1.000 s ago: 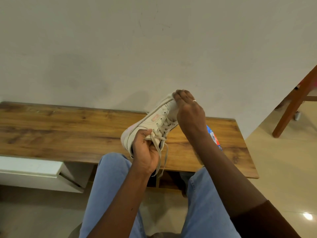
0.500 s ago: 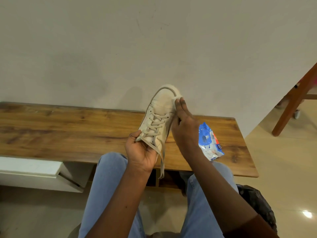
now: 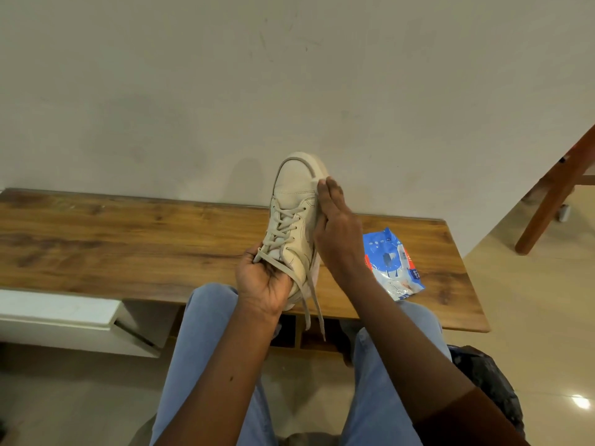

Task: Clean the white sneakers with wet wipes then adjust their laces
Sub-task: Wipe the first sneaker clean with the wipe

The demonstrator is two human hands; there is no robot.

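Note:
One white sneaker (image 3: pixel 294 188) is held up above the wooden bench (image 3: pixel 128 239), toe pointing away from me, its loose lace ends dangling below. My left hand (image 3: pixel 264 284) grips its heel end, thumb over the lowest laces. My right hand (image 3: pixel 338 239) lies flat along the shoe's right side, straight fingers pressing a white wet wipe (image 3: pixel 317 185) against the edge near the toe. Only a small corner of the wipe shows. No second sneaker is in view.
A blue and white wet wipes pack (image 3: pixel 391 262) lies on the bench's right end. A white drawer unit (image 3: pixel 58 313) sits under the bench at left. A wooden chair leg (image 3: pixel 553 194) stands at far right, and a black bag (image 3: pixel 489 381) is by my right knee.
The sneaker turned from lying sideways to toe pointing away and upward. My right hand moved from the top of the shoe to its right side and slid toward the toe.

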